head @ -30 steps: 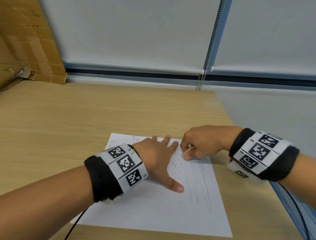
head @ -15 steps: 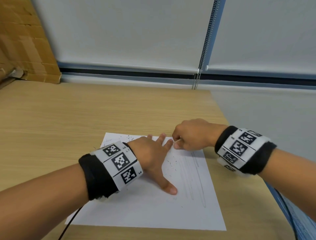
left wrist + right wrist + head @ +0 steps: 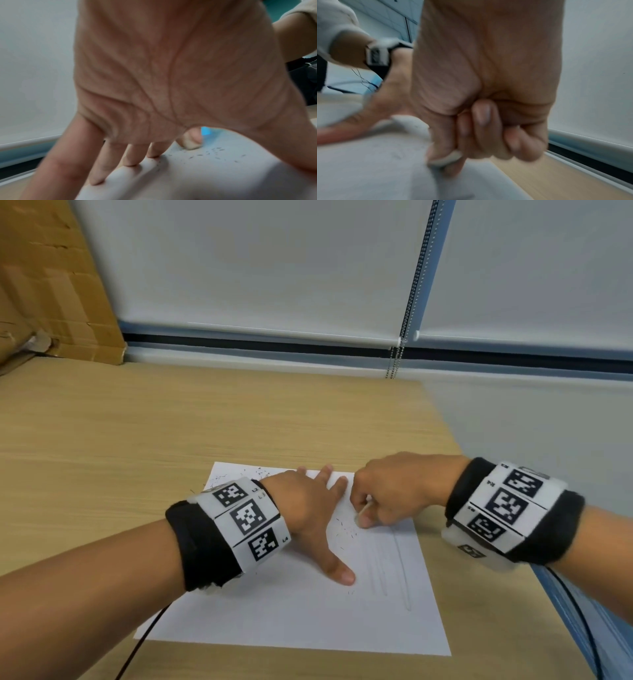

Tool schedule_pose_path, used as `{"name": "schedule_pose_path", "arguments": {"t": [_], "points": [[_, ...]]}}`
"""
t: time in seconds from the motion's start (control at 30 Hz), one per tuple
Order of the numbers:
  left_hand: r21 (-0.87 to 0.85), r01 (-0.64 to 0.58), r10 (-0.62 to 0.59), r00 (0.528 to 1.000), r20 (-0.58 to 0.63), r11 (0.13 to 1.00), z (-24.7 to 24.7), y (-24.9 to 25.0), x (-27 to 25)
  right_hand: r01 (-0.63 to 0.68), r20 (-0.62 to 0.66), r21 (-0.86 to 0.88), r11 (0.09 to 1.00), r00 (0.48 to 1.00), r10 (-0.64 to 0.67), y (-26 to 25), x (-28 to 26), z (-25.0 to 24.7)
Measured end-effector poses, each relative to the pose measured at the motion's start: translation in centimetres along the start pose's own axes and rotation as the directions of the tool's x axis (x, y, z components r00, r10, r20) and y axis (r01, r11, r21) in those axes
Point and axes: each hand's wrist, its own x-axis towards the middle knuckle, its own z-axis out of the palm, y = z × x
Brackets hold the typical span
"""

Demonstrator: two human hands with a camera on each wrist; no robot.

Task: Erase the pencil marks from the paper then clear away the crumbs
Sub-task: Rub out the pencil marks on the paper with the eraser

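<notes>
Erasing is in hand: right hand (image 3: 390, 491) pinches a small whitish rubber eraser (image 3: 363, 512) on the white paper sheet (image 3: 291, 611), left hand (image 3: 308, 508) splayed flat pinning it, with faint grey pencil lines (image 3: 400, 570) toward 5 o'clock likely needing rubbing next.

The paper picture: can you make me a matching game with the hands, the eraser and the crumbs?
Things:
1. left hand
2. right hand
3. eraser
4. crumbs

States:
A. pinched between fingers
B. scattered on the paper
C. spread flat, pressing the paper
D. curled round the eraser

Pairs: 1-C, 2-D, 3-A, 4-B
</notes>
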Motion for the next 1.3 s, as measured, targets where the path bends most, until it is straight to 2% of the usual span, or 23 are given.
{"name": "schedule_pose_path", "arguments": {"t": [0.1,0.13,0.27,0.37,0.43,0.53,0.6,0.73,0.87,0.97,1.03,1.1,1.17,1.3], "points": [[0.006,-0.001,0.001,1.0,0.012,1.0,-0.1,0.0,-0.1,-0.05,-0.148,0.003,0.999,0.988,0.05,0.3,0.5,-0.1],[0.01,0.002,-0.002,1.0,0.012,1.0,-0.1,0.0,-0.1,-0.03,-0.141,0.012,0.999,0.989,0.032,0.1,0.3,0.1],[0.019,0.015,-0.016,1.0,0.019,1.0,-0.2,0.2,0.0,0.052,0.055,0.045,0.998,0.997,-0.055,-1.1,-1.2,0.5],[0.008,0.018,-0.018,1.0,0.015,1.0,-0.2,0.2,0.0,-0.019,-0.055,0.018,1.0,0.998,0.02,-0.7,-0.9,0.3],[0.013,0.021,-0.021,1.0,0.01,1.0,-0.1,0.1,0.1,-0.022,-0.11,0.008,1.0,0.994,0.022,-1.0,-1.2,0.7],[0.02,0.028,-0.028,1.0,0.009,0.999,-0.2,0.3,0.1,0.059,-0.002,0.014,0.998,0.998,-0.059,-2.3,-2.5,1.3],[0.016,0.034,-0.034,0.999,0.016,0.999,-0.3,0.4,0.0,0.054,0.032,0.007,0.999,0.998,-0.054,-2.4,-2.5,1.0],[0.017,0.04,-0.04,0.999,0.025,0.999,-0.4,0.4,-0.1,0.016,-0.084,-0.021,1.0,0.996,-0.018,-2.0,-2.5,1.2],[0.017,0.04,-0.04,0.999,0.03,0.999,-0.6,0.6,-0.3,0.066,0.024,-0.019,0.998,0.998,-0.065,-3.3,-3.8,1.4],[0.026,0.047,-0.048,0.998,0.026,0.999,-0.5,0.5,-0.1,-0.001,-0.065,-0.021,1.0,0.998,0.0,-2.4,-3.4,1.2],[0.036,0.046,-0.046,0.999,0.018,0.998,-0.4,0.5,0.0,0.016,-0.104,-0.031,0.999,0.994,-0.019,-2.6,-3.7,1.8],[0.028,0.042,-0.043,0.999,0.027,0.999,-0.5,0.6,-0.1,0.088,-0.063,-0.029,0.996,0.994,-0.09,-3.4,-4.4,2.5],[0.017,0.043,-0.044,0.998,0.034,0.999,-0.7,0.6,-0.2,0.109,-0.01,0.005,0.994,0.994,-0.109,-3.8,-4.7,2.2],[0.041,0.043,-0.045,0.999,0.026,0.998,-0.6,0.6,0.0,0.04,-0.084,0.042,0.998,0.996,-0.036,-2.9,-4.5,2.2]]}}
